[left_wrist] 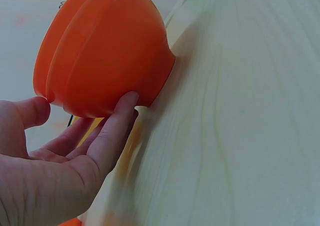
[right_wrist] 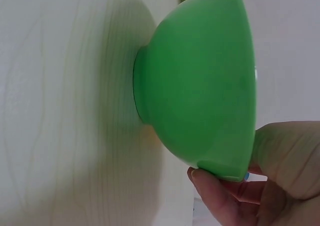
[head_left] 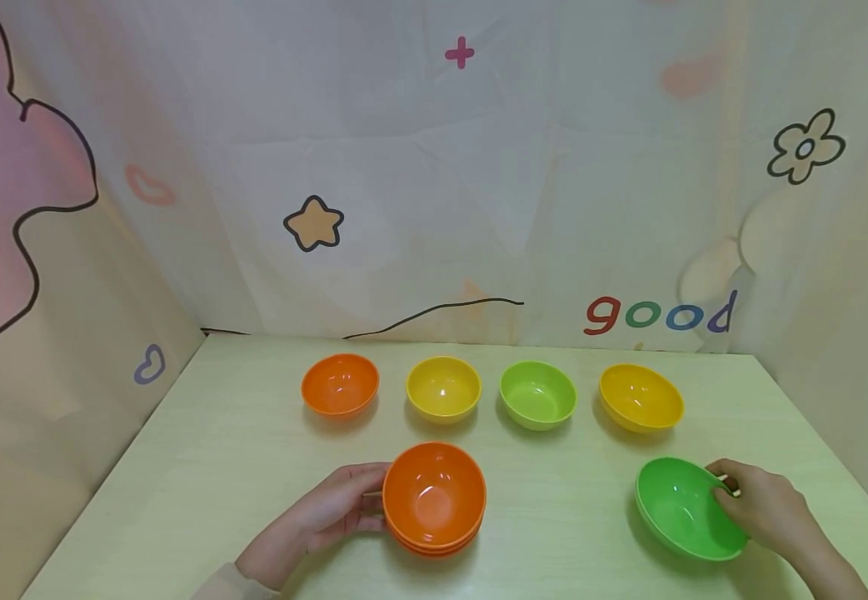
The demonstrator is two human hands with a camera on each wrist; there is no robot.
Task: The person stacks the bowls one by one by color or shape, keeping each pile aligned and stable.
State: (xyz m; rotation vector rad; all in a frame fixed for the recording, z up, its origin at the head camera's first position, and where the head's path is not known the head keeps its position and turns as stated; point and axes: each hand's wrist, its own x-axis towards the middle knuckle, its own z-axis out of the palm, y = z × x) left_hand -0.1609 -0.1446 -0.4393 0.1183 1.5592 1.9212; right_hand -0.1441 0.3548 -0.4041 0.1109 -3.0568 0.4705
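Observation:
In the head view, a stack of nested orange bowls (head_left: 434,498) stands at the front middle of the table. My left hand (head_left: 346,507) is at its left side; in the left wrist view the thumb touches near the rim and the fairly straight fingers (left_wrist: 112,133) rest along the lower wall. Farther right, my right hand (head_left: 767,504) pinches the right rim of a larger green bowl (head_left: 685,508), thumb inside and fingers outside. That bowl tilts a little, and its shadow shows on the table beside its foot (right_wrist: 141,86) in the right wrist view.
Behind them stands a row: an orange bowl (head_left: 340,386), a yellow bowl (head_left: 443,390), a light green bowl (head_left: 537,396) and a darker yellow bowl (head_left: 640,398). A printed cloth (head_left: 419,167) hangs around the back and sides of the pale table (head_left: 554,533).

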